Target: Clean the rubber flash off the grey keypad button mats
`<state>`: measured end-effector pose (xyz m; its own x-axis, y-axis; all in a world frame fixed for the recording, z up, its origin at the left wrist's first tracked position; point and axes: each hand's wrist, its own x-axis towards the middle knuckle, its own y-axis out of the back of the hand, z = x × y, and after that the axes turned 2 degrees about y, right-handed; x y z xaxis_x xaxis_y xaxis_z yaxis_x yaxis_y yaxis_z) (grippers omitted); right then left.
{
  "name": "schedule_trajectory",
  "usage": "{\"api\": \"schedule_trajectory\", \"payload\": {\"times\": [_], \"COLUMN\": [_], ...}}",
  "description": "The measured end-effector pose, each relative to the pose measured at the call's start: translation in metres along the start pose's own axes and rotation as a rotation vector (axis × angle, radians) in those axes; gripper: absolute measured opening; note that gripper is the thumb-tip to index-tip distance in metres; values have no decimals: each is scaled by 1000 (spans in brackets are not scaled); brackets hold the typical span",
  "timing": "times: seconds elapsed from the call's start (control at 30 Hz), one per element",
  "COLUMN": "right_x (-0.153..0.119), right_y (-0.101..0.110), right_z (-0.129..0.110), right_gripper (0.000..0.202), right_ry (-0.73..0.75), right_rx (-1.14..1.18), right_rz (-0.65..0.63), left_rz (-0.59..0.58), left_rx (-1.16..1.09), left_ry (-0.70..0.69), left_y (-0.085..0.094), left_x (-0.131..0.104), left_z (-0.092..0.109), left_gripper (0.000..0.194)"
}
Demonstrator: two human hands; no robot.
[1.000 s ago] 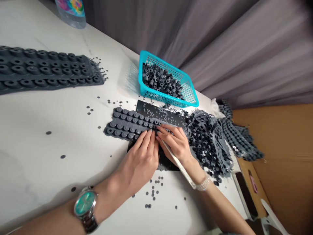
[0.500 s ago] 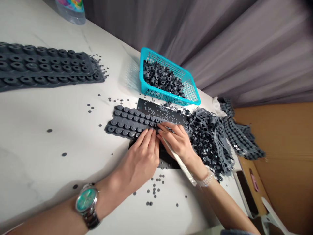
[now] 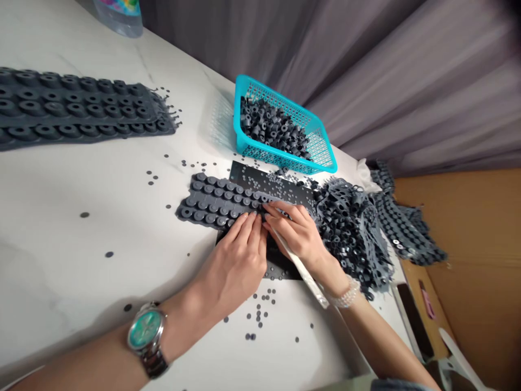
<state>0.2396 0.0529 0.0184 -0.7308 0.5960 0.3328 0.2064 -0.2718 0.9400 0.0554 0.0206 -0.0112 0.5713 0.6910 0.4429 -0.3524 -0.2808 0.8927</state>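
A dark grey rubber sheet [image 3: 215, 201] with rows of round raised rings lies partly on a black mat [image 3: 280, 263]. My left hand [image 3: 242, 250], with a watch at its wrist, presses its fingers together on the sheet's near edge; whether they pinch it is hidden. Beside it, my right hand [image 3: 299, 236] is closed round a thin white-wrapped tool [image 3: 301, 269], whose tip is hidden at the sheet by the fingertips. A heap of grey rubber rings and scraps [image 3: 350, 233] lies right of my right hand.
A turquoise basket [image 3: 285, 158] of small rubber rings stands behind the mat. More ringed sheets [image 3: 81, 111] lie at the left and others [image 3: 407, 233] at the far right. A bottle [image 3: 122, 19] stands at the back left; a phone [image 3: 413, 320] lies at the right. Small discs are scattered about.
The whole view has shifted slightly. Both hands keep nearly the same place on the sheet.
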Motion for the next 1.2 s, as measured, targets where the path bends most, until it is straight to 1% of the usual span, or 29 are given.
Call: {"api": "schedule_trajectory", "payload": {"times": [0.23,0.33,0.4,0.53,0.63,0.7,0.77,0.87,0.93,1.0,1.1,1.2], "right_x": [5,3,1,-7,-11,-13,-11,-3,5,10,13,11], "right_y": [0,-3,-6,-5,1,3,4,3,3,2,-1,-4], "right_z": [1,0,3,17,25,26,24,17,10,3,-4,-6], "right_gripper": [21,22,22,17,11,10,10,10,11,13,14,14], "right_ry": [65,41,-66,-372,-498,-525,-530,-500,-428,-330,-226,-187], "right_rx": [-33,-46,-69,-145,-169,-184,-170,-66,39,115,127,116], "right_rz": [-25,0,72,253,286,278,275,296,275,215,148,133], "left_rz": [-5,-18,-27,-44,-63,-75,-91,-105,-98,-87,-64,-40], "left_rx": [-8,-22,-40,-59,-81,-116,-156,-180,-160,-109,-31,-7], "left_ry": [1,0,2,-3,-4,3,4,8,29,61,73,60], "left_y": [1,2,3,5,5,4,3,4,6,8,8,6], "left_x": [-1,-1,-1,0,0,0,0,1,2,2,2,2], "left_z": [0,-1,-1,-1,-1,-2,-2,-2,-1,0,0,0], "left_gripper": [43,45,46,48,49,51,53,56,55,52,46,43]}}
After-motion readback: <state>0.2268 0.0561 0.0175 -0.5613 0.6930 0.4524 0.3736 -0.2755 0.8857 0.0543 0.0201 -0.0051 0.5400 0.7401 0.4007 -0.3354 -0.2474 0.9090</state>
